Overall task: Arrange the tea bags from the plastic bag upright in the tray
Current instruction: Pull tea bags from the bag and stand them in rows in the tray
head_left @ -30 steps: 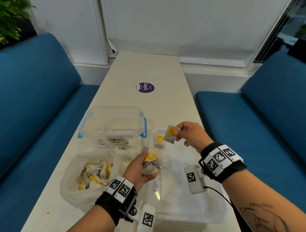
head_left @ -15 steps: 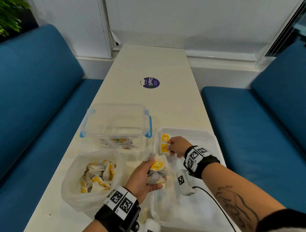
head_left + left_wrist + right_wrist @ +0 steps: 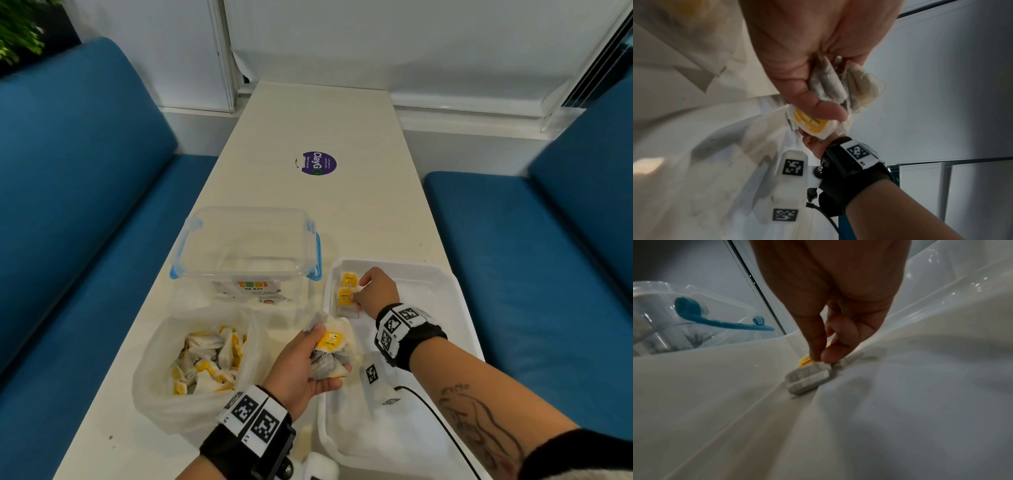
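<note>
A white tray (image 3: pixel 442 284) lies on the table's right side. In its far left corner two tea bags with yellow tags stand against the wall: one tea bag (image 3: pixel 348 279) at the back, and a second tea bag (image 3: pixel 345 297) (image 3: pixel 807 378) in front of it. My right hand (image 3: pixel 375 291) (image 3: pixel 823 357) pinches the top of the second one. My left hand (image 3: pixel 305 368) (image 3: pixel 818 91) grips a bunch of tea bags (image 3: pixel 334 353) (image 3: pixel 830 91) above the tray's left rim. A clear plastic bag (image 3: pixel 161 404) with several more tea bags (image 3: pixel 205 363) sits at the near left.
A clear lidded box with blue clasps (image 3: pixel 248 246) stands behind the plastic bag, left of the tray. A purple round sticker (image 3: pixel 318 163) is farther along the table. Blue benches (image 3: pixel 68 205) flank both sides.
My right hand came down from above the tray with a tea bag and set it in the far left corner in front of the first one. My left hand stayed put with its bunch.
</note>
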A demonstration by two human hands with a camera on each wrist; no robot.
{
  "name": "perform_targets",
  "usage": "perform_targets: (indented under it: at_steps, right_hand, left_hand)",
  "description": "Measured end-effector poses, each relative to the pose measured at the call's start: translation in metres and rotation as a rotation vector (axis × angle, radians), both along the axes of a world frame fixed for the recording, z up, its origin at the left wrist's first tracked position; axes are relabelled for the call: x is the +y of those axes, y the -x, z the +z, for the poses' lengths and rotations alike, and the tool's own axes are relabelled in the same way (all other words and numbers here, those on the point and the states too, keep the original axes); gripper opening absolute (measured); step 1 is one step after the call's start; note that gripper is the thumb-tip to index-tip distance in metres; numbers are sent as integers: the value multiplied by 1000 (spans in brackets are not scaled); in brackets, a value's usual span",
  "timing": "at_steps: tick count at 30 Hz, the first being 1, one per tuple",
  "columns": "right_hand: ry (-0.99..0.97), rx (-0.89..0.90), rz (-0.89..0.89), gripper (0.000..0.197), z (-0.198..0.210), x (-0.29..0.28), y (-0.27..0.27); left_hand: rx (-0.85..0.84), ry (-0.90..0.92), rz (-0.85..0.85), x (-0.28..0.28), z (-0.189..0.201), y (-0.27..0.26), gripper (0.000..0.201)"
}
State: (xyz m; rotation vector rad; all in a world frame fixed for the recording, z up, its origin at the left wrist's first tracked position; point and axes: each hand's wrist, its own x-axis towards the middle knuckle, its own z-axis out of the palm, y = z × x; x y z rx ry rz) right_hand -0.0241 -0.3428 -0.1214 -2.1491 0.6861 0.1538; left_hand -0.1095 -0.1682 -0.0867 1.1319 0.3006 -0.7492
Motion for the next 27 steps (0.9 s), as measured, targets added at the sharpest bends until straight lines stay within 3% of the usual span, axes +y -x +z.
perform_targets:
  at_steps: [4,7,13,16,20,23,27]
  right_hand:
    - [84,-17,-3,28,3,-1,2]
    - [40,-4,37,23,6,-3,5]
    - [54,14,135,30,6,1,3]
    - [115,59,154,11,4,4,1]
    - [119,71,81,34,2,3,-3]
    - [140,127,64,22,6,2,-6]
    - [137,158,63,33,10,5,-9]
  left_hand:
    - [7,-7,-5,-1,4,2,33]
    - [13,-10,-2,-1,7,3,33]
    - [10,-18,-9,-1,11,7,30]
    - [14,-25,-6,1,13,10,30]
    - [27,-43,8,4,12,12,30]
    - [29,-47,17,5,11,13,29]
    - [21,-37,13,5,10,13,29]
